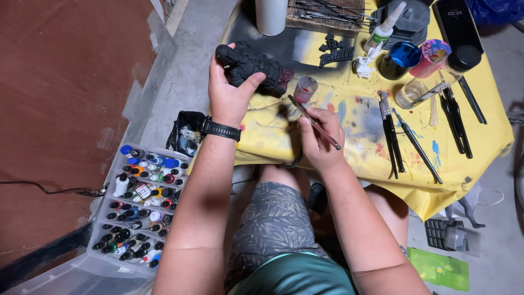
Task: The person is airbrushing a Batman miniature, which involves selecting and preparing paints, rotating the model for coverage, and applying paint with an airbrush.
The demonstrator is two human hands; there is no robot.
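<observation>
My left hand grips a black model figure, lifted above the left end of a table covered in yellow, paint-stained cloth. A dark red patch shows on the figure's right end. My right hand holds a thin paintbrush slanted up to the left, with its tip close to a small clear cup of reddish paint. A black watch is on my left wrist.
A clear tray of several small paint bottles sits on the floor at left. Brushes, a blue jar, a glass jar, a dropper bottle and a phone lie on the table. A black bag hangs at its corner.
</observation>
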